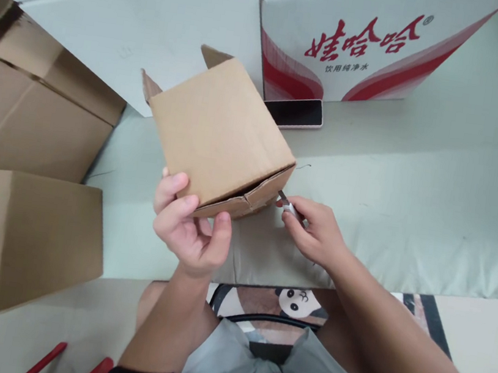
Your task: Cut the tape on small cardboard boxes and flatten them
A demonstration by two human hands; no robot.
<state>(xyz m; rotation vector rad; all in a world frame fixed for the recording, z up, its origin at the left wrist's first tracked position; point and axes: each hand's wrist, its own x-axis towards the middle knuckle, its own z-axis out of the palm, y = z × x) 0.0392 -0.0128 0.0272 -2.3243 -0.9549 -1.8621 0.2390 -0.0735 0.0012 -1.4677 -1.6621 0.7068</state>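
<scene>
A small brown cardboard box (224, 130) is tilted up over the pale green cloth, held at its near left corner by my left hand (194, 228). Its flaps stand out at the far end, and a dark gap shows along the near edge beside a torn-looking flap. In my right hand (317, 230) is a utility knife (291, 210), gripped between thumb and fingers. The short blade points up and left, close to the box's near right corner; whether it touches the cardboard I cannot tell.
Behind the box are a plain white carton (160, 26) and a white-and-red water carton (366, 42), with a phone (297, 113) lying before it. Larger brown boxes (51, 239) line the left. Green cloth (437, 194) covers the table, whose front edge is above my lap.
</scene>
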